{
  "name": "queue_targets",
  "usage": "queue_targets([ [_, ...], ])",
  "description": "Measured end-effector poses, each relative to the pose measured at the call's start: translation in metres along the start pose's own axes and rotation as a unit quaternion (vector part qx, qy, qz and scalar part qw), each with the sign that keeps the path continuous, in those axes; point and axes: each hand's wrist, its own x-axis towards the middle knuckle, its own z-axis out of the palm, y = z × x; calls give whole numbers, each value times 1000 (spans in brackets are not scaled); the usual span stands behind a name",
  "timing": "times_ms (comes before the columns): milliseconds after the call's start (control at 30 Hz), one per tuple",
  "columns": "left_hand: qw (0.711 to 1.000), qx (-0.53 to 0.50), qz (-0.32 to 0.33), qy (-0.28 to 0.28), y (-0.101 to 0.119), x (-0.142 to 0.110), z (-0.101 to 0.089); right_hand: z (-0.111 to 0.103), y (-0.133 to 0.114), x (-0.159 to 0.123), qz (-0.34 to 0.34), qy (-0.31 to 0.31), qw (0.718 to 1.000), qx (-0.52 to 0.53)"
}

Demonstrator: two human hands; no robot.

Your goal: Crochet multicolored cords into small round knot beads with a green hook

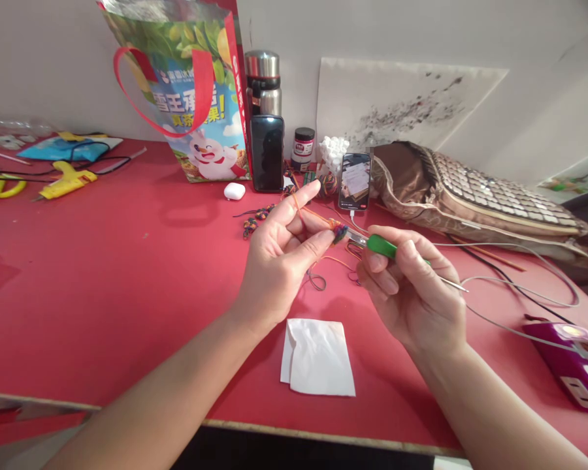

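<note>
Left hand (287, 261): crochet piece (340, 233) pinched between thumb and fingers, orange yarn (298, 203) looped over raised index finger. Right hand (416, 281): green-handled hook (382, 246) gripped, metal end at piece, 3 o'clock of left fingertips. White napkin (321, 358) laid flat at 6 o'clock of piece. Lit phone (355, 181) propped at 12–1 o'clock. Yellow glue gun (67, 181) seen at 10 o'clock.

Left hand (294, 248) pinches small multicolored yarn piece (340, 233), orange strand looped over raised finger. Right hand (414, 281) grips green-handled hook (382, 246), its metal end at the piece. White tissue (321, 358) on red tabletop (176, 274), nearer the wearer. Behind: bag (200, 98), flask (264, 81), dark phone (267, 153), lit phone (355, 181) with cable. Yellow glue gun (67, 181) far left.
</note>
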Motion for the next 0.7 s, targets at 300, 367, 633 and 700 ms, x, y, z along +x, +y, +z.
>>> queue_targets([
  [300,999,28,31,2,1,-2,-1,1,-1,-1,-5,11,1000,-19],
  [367,999,38,37,3,1,-2,-1,2,-1,-1,-3,8,1000,-11],
  [633,997,55,47,3,3,-2,-3,1,-5,0,-15,8,999,-29],
  [700,997,59,47,-5,4,-2,-4,-1,-5,0,-19,8,999,-40],
])
